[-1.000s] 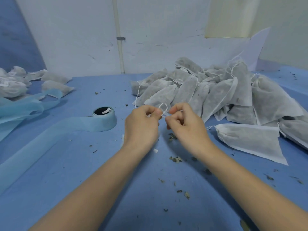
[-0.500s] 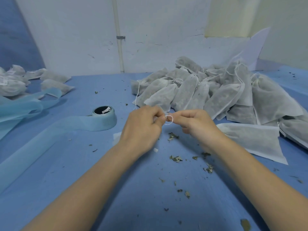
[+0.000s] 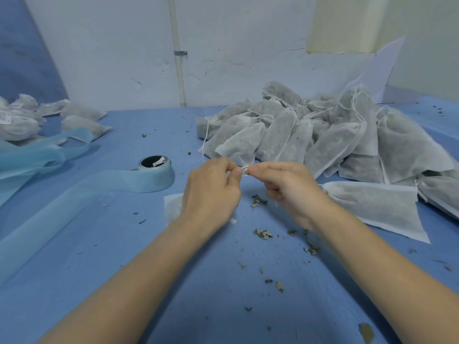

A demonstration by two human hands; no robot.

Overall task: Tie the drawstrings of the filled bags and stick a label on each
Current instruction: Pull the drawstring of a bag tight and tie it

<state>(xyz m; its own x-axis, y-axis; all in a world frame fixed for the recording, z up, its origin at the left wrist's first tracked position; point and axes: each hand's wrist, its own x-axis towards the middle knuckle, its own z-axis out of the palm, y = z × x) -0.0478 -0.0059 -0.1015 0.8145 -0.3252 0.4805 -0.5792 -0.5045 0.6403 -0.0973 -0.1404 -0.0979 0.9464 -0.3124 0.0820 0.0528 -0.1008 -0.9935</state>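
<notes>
The table (image 3: 124, 281) is carrying nearly all the work that is left. A big pile (image 3: 323, 135) of filled bags is lying at the right rear, most with loose strings trailing, so they look untied and unlabelled. One more bag (image 3: 372, 207) is lying flat just right of the right wrist, apart from the pile. At the far left a smaller heap (image 3: 22, 120) is sitting; one bag there is showing what looks like a white label, so these are probably the finished ones, though their knots are too small to tell.

A blue strip (image 3: 62, 202) is running from a roll (image 3: 155, 176) left of the hands; its part in the labelling is unclear.

The current bag (image 3: 173, 207) is mostly hidden under the left hand (image 3: 211, 192), only a white corner showing. The left hand and the right hand (image 3: 285, 187) are both closing curled fingers on the string (image 3: 244, 168), pinching it between them just above the table. Judging by that short taut stretch, the knot is being drawn tight. This bag's label is still to come.

Leaf bits (image 3: 263, 234) are lying scattered around.
</notes>
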